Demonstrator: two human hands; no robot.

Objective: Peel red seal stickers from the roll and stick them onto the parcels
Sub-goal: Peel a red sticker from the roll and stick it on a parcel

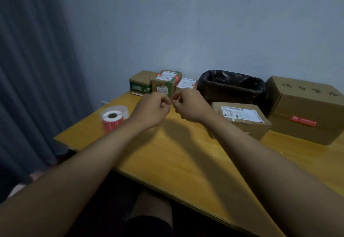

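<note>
1. Red stickers sit on the roll (pixel 113 118), standing on the wooden table (pixel 186 158) to the left of my left hand (pixel 153 109), untouched by either hand.
2. Both my hands are raised above the table with fingers curled, fingertips nearly meeting. My left hand and right hand (pixel 188 106) seem to pinch something small and pale between them; it is too blurred to say whether it is a sticker or its backing.
3. If it is a sticker on its backing, I should peel slowly from one corner, so it does not curl onto itself.
4. I should keep my fingertips on the edge only, to spare the glue.
5. The nearest parcel without a visible red seal is the flat box (pixel 242 120) by my right wrist; I judge that the likely target.
6. The large box (pixel 305 110) at right and the small stacked box (pixel 165 82) at the back already show red seals.
7. Press the sticker across the box seam, smoothing from the middle outward.
8. The lined bin (pixel 232 87) behind could take any waste backing.
</note>
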